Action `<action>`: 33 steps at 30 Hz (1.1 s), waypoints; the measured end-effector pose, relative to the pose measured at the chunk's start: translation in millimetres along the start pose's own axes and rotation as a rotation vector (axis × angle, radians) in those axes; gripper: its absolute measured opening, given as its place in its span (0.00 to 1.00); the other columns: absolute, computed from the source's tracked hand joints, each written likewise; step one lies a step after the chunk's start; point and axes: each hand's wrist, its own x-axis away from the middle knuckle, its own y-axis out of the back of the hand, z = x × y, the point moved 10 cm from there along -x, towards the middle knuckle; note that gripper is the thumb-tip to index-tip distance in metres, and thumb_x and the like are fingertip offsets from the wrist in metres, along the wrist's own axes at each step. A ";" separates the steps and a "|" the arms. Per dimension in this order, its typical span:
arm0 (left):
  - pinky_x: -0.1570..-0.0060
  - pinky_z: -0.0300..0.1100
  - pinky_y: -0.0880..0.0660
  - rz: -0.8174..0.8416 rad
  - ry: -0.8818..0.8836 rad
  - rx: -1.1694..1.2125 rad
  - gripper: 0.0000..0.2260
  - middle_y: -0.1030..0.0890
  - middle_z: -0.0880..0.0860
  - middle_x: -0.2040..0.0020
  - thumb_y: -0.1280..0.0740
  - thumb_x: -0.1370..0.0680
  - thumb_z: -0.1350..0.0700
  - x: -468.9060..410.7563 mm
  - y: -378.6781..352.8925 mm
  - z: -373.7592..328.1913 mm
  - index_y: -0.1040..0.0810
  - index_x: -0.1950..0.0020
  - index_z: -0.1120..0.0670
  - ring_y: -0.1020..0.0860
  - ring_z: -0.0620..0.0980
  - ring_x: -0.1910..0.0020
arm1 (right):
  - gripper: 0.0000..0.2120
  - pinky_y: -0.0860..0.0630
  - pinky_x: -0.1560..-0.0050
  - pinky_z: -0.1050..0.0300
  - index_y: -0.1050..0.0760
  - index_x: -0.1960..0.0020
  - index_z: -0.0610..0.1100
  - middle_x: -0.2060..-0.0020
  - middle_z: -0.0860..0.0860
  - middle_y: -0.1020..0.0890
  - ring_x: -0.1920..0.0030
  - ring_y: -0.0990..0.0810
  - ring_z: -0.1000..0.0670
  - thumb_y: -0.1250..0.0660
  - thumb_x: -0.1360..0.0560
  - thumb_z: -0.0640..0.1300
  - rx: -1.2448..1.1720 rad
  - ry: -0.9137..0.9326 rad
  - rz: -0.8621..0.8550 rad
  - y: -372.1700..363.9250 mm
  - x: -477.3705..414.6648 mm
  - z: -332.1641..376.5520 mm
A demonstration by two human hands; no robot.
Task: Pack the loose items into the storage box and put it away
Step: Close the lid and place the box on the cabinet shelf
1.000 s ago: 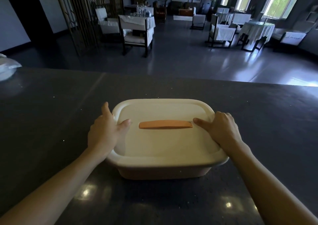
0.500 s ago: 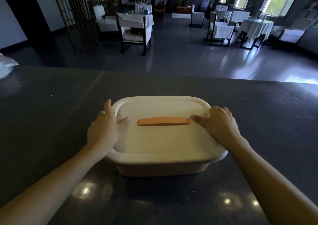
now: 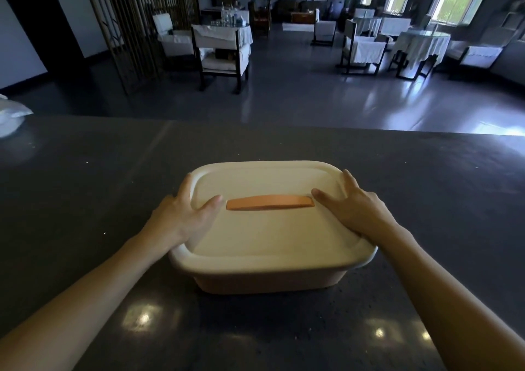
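A cream storage box [image 3: 270,274] with its lid [image 3: 270,234] on stands on the dark counter [image 3: 85,200] in front of me. An orange handle [image 3: 270,202] lies flat across the middle of the lid. My left hand [image 3: 181,217] clasps the left rim, thumb on top of the lid and fingers down over the side. My right hand [image 3: 355,209] lies on the right side of the lid, thumb pointing at the handle's end, one finger stretched along the rim and the others over the edge. The box's contents are hidden.
Something white and crumpled [image 3: 11,115] lies at the counter's far left edge. Beyond the counter is a dim dining room with a dark floor, white-covered chairs [image 3: 221,52], tables [image 3: 423,44] and a slatted screen [image 3: 136,24].
My right hand's fingers have spread farther out along the lid's right rim. The left hand and the box stay where they were; the view has shifted slightly.
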 end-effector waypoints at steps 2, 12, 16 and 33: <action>0.52 0.52 0.24 0.018 -0.002 -0.021 0.36 0.24 0.55 0.48 0.48 0.33 0.26 1.0 0.2 -0.6 0.52 0.29 0.39 0.23 0.56 0.54 | 0.45 0.39 0.74 0.59 0.57 0.27 0.57 0.43 0.42 0.23 0.59 0.30 0.46 0.50 0.36 0.77 0.007 -0.009 -0.007 0.4 0.2 -1.5; 0.55 0.49 0.25 0.025 -0.072 0.060 0.35 0.24 0.51 0.49 0.42 0.30 0.31 -6.5 3.5 -5.4 0.50 0.28 0.42 0.23 0.52 0.53 | 0.47 0.32 0.62 0.52 0.54 0.29 0.61 0.39 0.44 0.25 0.50 0.26 0.43 0.48 0.42 0.80 -0.102 -0.035 -0.048 -2.7 0.2 -6.7; 0.60 0.45 0.29 0.052 -0.138 0.068 0.37 0.29 0.47 0.49 0.40 0.31 0.31 -13.8 6.8 -16.2 0.50 0.28 0.41 0.26 0.48 0.55 | 0.47 0.32 0.58 0.49 0.51 0.30 0.61 0.38 0.47 0.26 0.45 0.26 0.42 0.49 0.44 0.81 -0.139 -0.088 -0.108 -0.5 16.5 -17.7; 0.50 0.47 0.31 0.233 -0.634 0.103 0.42 0.31 0.55 0.30 0.36 0.33 0.30 33.0 -64.3 -211.1 0.50 0.25 0.42 0.27 0.57 0.39 | 0.45 0.34 0.52 0.50 0.45 0.29 0.57 0.38 0.47 0.26 0.40 0.29 0.40 0.45 0.41 0.78 -0.127 -0.508 -0.530 111.0 182.3 -175.7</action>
